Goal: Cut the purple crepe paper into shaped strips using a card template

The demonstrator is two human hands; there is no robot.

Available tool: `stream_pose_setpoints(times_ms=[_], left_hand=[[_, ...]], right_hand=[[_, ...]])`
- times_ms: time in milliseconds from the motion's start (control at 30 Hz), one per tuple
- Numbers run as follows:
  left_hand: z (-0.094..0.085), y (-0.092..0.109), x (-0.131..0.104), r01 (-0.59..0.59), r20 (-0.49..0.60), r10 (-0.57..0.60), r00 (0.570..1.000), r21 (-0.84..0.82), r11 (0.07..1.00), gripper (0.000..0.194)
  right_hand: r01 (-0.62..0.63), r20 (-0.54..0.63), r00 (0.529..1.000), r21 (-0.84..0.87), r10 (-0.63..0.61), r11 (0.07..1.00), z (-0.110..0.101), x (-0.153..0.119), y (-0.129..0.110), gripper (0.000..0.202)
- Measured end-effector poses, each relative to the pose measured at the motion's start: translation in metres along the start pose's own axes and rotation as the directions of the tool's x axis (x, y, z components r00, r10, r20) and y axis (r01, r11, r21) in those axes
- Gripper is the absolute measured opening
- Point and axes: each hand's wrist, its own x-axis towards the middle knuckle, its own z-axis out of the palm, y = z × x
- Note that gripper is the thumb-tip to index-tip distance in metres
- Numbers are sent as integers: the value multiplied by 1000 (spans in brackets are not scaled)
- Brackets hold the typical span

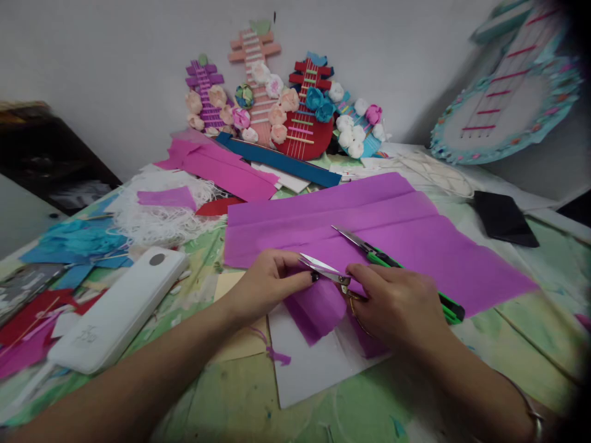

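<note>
Scissors (342, 280) gripped in my right hand (399, 301) could nick my left hand (272, 280), pinching purple paper (317, 312) just beside the blades (322, 267), should either slip.

Left hand (263, 286): thumb (295, 283) pinched toward index finger (284, 257), left forearm (161, 363) extended from lower left. Right hand (404, 301): back facing upward, fingers (376, 280) curled, right forearm (475, 375) angled from lower right.
</note>
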Motion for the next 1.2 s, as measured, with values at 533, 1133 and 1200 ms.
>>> stream_pose_setpoints(times_ms=[533,1133,1200], left_hand=[[-1,-1,0,9,-7,-9,1000,5,1000,19],[-3,-2,3,59,-85,-76,993,-179,982,12],[-3,-3,4,52,-105,-76,992,-215,975,12]], right_hand=[[7,-15,1000,39,-6,999,0,-1,1,24],[-339,165,941,414,297,845,-3,10,11,35],[-495,351,869,577,350,650,-4,13,12,38]])
